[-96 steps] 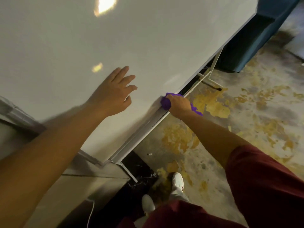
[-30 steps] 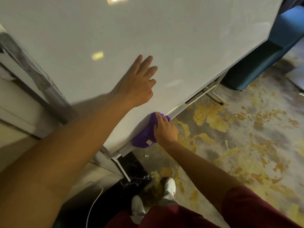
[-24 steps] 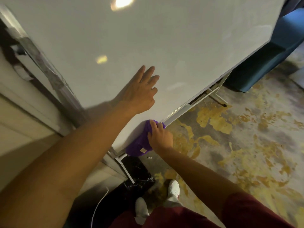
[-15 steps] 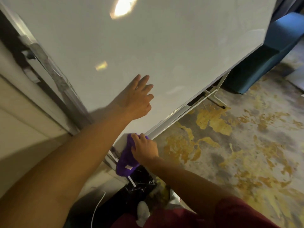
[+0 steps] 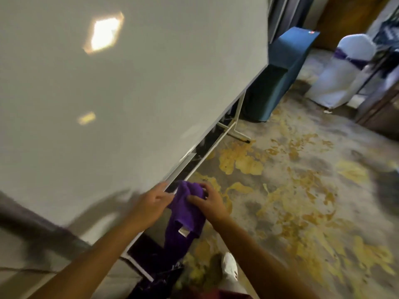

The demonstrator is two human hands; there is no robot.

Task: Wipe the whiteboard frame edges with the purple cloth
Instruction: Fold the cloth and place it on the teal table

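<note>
1. Gripping the purple cloth (image 5: 185, 212) from both sides: left hand (image 5: 151, 203) pinched on its left edge, right hand (image 5: 209, 201) closed over its bunched top.
2. Hanging down between the forearms, just off the whiteboard frame (image 5: 183, 167), white tag showing.
3. Standing below: a white shoe (image 5: 230, 267) on the patterned carpet (image 5: 302, 190).
4. Farther off, a blue chair (image 5: 280, 67) and a white-covered chair (image 5: 343, 72).
</note>
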